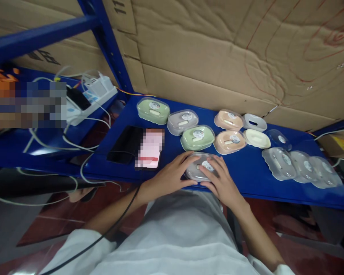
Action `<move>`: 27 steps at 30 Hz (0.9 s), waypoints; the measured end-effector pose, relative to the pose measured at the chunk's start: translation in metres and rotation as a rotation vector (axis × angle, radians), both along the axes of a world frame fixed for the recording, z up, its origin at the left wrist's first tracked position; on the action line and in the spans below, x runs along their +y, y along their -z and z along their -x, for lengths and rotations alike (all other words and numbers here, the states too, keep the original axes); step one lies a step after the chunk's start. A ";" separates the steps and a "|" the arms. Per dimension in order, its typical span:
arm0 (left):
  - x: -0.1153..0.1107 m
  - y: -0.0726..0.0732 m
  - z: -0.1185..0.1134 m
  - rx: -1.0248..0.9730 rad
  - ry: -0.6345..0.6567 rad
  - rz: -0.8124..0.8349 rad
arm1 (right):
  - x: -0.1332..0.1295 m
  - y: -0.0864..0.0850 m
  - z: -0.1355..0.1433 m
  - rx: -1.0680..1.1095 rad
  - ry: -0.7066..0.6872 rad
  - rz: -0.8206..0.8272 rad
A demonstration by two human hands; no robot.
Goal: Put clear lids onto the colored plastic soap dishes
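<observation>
A grey soap box with a clear lid and a round label (pixel 207 165) lies at the front edge of the blue table, before my body. My left hand (pixel 176 170) grips its left side, fingers over the lid and thumb low at the near edge. Around the right side curls my right hand (pixel 223 179), its fingers resting on top of the lid. Just beyond stand a green soap box (pixel 197 138) and a peach soap box (pixel 230 142), both lidded. Another grey one (pixel 182 122) and a second green one (pixel 153 110) sit farther left.
Left of my hands lie a phone (pixel 149 149) and a black case (pixel 126 144). Several clear-lidded boxes (pixel 279 163) line the right side, near a cream soap dish (pixel 257 138). Cardboard (pixel 189 84) walls the back. White cables and a power strip (pixel 100 101) occupy the left table.
</observation>
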State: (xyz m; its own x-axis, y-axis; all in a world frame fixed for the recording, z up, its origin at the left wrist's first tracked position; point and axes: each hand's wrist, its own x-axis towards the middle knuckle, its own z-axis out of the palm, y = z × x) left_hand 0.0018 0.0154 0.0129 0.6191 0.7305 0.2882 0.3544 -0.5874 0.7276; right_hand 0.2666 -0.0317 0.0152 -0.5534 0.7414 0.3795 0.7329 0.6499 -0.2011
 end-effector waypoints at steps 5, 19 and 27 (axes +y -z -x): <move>0.000 0.004 0.001 0.008 -0.016 -0.004 | 0.007 -0.004 -0.016 0.186 -0.001 0.201; -0.001 0.002 -0.003 -0.124 -0.051 -0.052 | 0.047 -0.057 -0.056 0.176 0.142 -0.137; -0.006 -0.002 -0.004 0.048 -0.080 -0.267 | 0.239 -0.062 -0.023 -0.047 0.231 0.124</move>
State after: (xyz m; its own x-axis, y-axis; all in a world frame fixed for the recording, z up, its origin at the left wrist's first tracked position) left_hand 0.0055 0.0091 0.0150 0.5802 0.6796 0.4490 0.4377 -0.7250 0.5318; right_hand 0.2891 0.2071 0.0770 -0.3792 0.8892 0.2559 0.8692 0.4372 -0.2311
